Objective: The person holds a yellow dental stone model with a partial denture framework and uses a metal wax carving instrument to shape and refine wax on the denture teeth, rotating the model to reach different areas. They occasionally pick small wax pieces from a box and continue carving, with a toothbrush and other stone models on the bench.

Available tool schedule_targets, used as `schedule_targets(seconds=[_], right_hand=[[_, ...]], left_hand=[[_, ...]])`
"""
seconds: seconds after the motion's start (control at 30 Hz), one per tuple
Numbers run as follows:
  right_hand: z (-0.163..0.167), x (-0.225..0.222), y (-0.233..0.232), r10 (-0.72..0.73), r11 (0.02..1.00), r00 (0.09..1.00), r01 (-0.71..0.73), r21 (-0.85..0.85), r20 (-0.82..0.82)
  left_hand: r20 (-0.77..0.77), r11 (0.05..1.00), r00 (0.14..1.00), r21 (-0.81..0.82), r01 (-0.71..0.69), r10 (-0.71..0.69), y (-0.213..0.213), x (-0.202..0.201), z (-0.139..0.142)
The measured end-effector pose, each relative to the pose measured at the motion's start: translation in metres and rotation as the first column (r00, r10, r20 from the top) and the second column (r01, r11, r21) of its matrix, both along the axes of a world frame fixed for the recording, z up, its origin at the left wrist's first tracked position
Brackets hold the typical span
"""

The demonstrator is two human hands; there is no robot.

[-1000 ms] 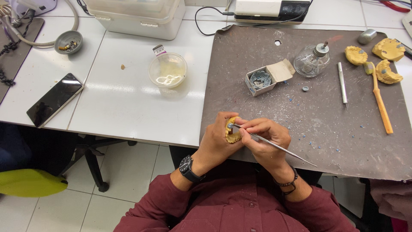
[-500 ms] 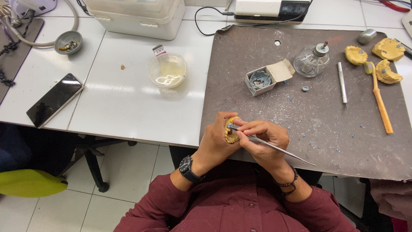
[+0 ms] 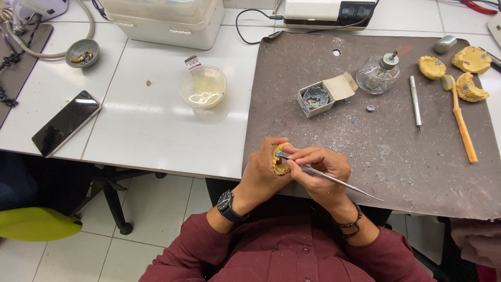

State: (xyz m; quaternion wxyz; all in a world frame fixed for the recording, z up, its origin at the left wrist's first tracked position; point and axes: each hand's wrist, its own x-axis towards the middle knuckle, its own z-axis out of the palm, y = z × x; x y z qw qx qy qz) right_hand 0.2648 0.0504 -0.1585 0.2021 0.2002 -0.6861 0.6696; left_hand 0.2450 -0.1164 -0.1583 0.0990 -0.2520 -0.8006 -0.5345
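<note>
The left hand (image 3: 263, 175) hid most of the yellow dental cast (image 3: 281, 159), and the thin metal tool's (image 3: 334, 180) tip there was too small to tell.

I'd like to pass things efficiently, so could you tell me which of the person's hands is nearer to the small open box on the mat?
Right. The right hand sits directly below the box; the left hand is lower and further left.

Count: 4 yellow dental casts, 1 in my left hand (image 3: 263, 175) at the mat's (image 3: 323, 130) front edge, 3 at its far right corner (image 3: 432, 67) (image 3: 471, 59) (image 3: 470, 87); 2 metal instruments (image 3: 334, 180) (image 3: 415, 102); 1 orange-handled brush (image 3: 462, 122); 1 glass burner (image 3: 378, 75); 1 small box (image 3: 319, 96); 1 plastic tub (image 3: 203, 86); 1 phone (image 3: 65, 122); 1 grey dish (image 3: 82, 52)
</note>
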Motion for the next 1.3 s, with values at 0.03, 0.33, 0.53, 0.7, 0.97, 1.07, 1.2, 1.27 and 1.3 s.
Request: schedule_targets(seconds=[0.03, 0.33, 0.53, 0.7, 0.97, 1.07, 1.2, 1.27, 1.3], right_hand=[[0.000, 0.000, 0.000, 0.008, 1.000, 1.000, -0.008, 0.006, -0.009], [0.016, 0.002, 0.019, -0.131, 0.984, 0.985, 0.143, -0.105, 0.114], [0.049, 0.015, 0.100, -0.318, 0.945, 0.919, 0.327, 0.001, 0.233], [0.054, 0.020, 0.165, -0.333, 0.943, 0.909, 0.325, 0.075, 0.252], [0.054, -0.026, 0.281, -0.350, 0.878, 0.936, 0.315, 0.360, 0.035], [0.065, -0.058, 0.303, -0.381, 0.819, 0.921, 0.375, 0.434, -0.078], [0.074, -0.110, 0.293, -0.255, 0.943, 0.963, 0.267, 0.198, -0.084], [0.077, -0.127, 0.282, -0.225, 0.972, 0.972, 0.229, 0.047, -0.070], [0.074, -0.135, 0.270, -0.236, 0.972, 0.969, 0.236, -0.010, -0.078]], left_hand=[[-0.004, 1.000, 1.000, 0.000, 0.002, -0.002, 0.000, 0.000, 0.000], [0.014, 0.999, 1.000, -0.041, 0.021, -0.021, 0.000, -0.001, 0.013], [0.048, 0.999, 0.998, -0.012, 0.051, -0.051, 0.001, -0.002, 0.018], [0.026, 0.992, 0.992, 0.004, 0.125, -0.125, 0.004, -0.005, 0.037], [-0.132, 0.923, 0.917, -0.138, 0.358, -0.376, 0.007, -0.034, 0.091], [-0.219, 0.919, 0.894, -0.157, 0.362, -0.390, 0.012, -0.074, 0.101], [-0.237, 0.936, 0.906, -0.045, 0.350, -0.351, 0.023, -0.123, 0.098], [-0.311, 0.947, 0.900, 0.005, 0.322, -0.305, 0.030, -0.134, 0.088], [-0.323, 0.951, 0.902, 0.014, 0.308, -0.287, 0.033, -0.136, 0.082]])
